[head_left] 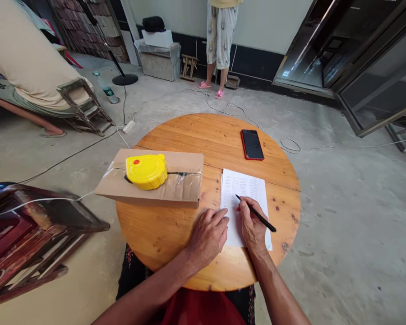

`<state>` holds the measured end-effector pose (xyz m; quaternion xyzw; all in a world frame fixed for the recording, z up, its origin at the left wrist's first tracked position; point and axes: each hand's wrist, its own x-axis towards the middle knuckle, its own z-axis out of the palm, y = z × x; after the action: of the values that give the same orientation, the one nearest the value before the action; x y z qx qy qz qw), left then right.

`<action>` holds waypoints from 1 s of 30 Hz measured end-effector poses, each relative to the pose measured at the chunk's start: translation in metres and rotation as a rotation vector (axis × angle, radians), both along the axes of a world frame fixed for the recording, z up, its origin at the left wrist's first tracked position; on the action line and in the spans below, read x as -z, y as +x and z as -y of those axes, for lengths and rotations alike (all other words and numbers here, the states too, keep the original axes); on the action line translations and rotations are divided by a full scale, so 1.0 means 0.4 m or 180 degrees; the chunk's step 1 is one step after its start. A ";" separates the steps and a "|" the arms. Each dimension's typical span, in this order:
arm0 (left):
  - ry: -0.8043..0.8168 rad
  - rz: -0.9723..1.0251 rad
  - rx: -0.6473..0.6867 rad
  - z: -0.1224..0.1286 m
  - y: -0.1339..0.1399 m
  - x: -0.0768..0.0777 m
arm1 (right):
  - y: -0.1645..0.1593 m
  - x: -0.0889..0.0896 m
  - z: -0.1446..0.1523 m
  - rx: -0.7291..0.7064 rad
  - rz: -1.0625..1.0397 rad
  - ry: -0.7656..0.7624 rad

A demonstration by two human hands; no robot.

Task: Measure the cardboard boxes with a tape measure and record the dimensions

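Note:
A white sheet of paper [233,234] with lines of handwriting lies on the round wooden table [176,225]; another sheet's edge shows beneath it. My right hand [255,228] rests on the paper, its fingers closed round a black pen [265,222] whose tip points at the written lines. Flat across the paper's left edge lies my left hand [209,234], fingers stretched out and loosely bent, holding nothing. To its upper left is a brown cardboard box [184,185] with a yellow tape measure [147,171] on top.
A phone in a red case [252,144] lies near the table's far right edge. Beyond stands a person [219,40] in pink sandals; another person [37,58] sits at left. Wooden chairs [34,234], a bottle [106,88] and cables are on the floor around.

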<state>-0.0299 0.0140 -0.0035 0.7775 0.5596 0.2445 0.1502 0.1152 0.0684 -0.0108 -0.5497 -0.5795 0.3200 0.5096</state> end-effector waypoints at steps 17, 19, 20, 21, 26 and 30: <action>0.0138 -0.0011 -0.0085 0.006 0.007 0.003 | 0.129 -0.032 -0.092 -0.1018 0.4243 0.1337; 0.0090 -0.0031 -0.0065 0.007 0.005 0.003 | 0.144 -0.023 -0.074 -0.0761 0.4126 0.1277; 0.0055 -0.0038 -0.0054 0.008 0.003 0.002 | 0.155 -0.016 -0.062 -0.0621 0.4069 0.1235; 0.0017 -0.0036 -0.0035 0.009 0.000 0.000 | 0.169 -0.008 -0.048 -0.0486 0.4017 0.1187; -0.0051 -0.0013 0.0153 0.022 -0.021 -0.012 | 0.263 0.066 0.022 -0.0078 0.3786 0.0974; 0.0054 -0.0106 0.0242 0.023 -0.030 -0.017 | 0.291 0.102 0.025 -0.0131 0.3801 0.1076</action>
<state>-0.0418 0.0046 0.0034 0.8034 0.5300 0.2303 0.1434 0.2318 0.0582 -0.0517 -0.5343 -0.8176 -0.1291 0.1712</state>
